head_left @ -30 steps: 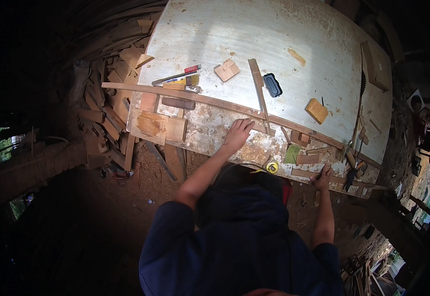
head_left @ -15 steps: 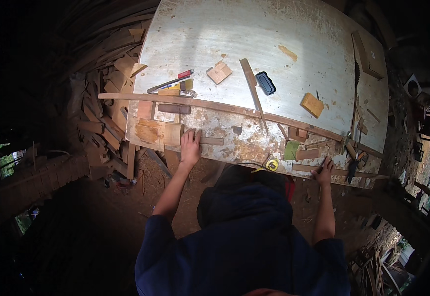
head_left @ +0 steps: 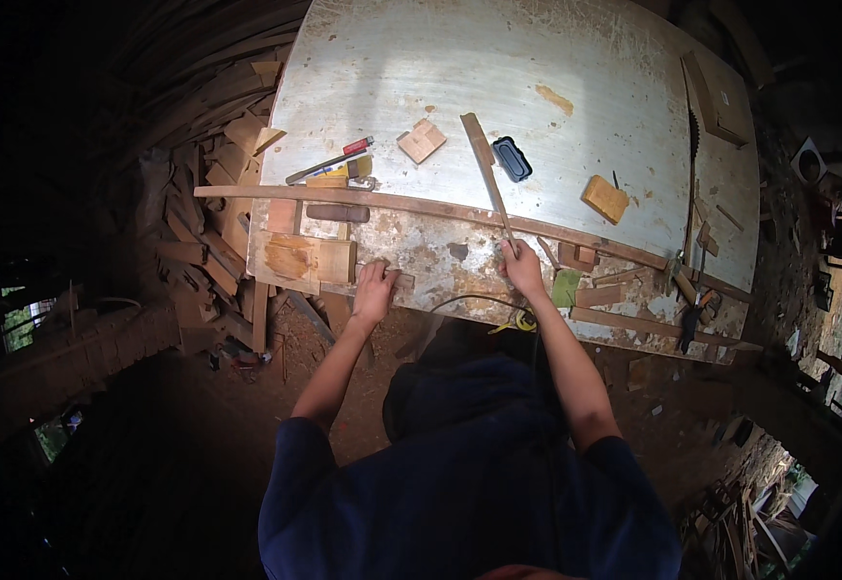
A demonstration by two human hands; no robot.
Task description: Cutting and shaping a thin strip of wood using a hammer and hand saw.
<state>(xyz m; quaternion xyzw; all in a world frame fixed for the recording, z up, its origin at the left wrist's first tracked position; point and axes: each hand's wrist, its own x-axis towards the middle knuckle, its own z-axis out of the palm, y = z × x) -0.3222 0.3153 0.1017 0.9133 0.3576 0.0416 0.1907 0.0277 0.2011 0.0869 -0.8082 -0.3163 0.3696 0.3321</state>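
My right hand (head_left: 525, 273) is closed around the near end of a long tapered wooden strip (head_left: 484, 169), which slants away over the curved wooden rail. Near the front edge of the workbench (head_left: 440, 58), my left hand (head_left: 373, 293) has its fingers bent over a short wooden strip (head_left: 404, 281); most of that strip is hidden beneath the hand. Just left of these fingers lies a wide pale wooden block (head_left: 310, 259). A yellow tape measure (head_left: 524, 320) sits by the front edge, partly covered by my right forearm.
The curved wooden rail (head_left: 421, 205) crosses the bench. Beyond it lie a brush (head_left: 353, 168), a square wood block (head_left: 422, 141), a black tray (head_left: 512, 159) and a yellow-brown block (head_left: 604, 198). A green piece (head_left: 566, 287) and wood scraps lie right. Offcuts (head_left: 213, 242) pile up left.
My right hand has moved left from the bench's right front edge and taken hold of the long strip's near end. Less of the short strip now shows beside my left hand.
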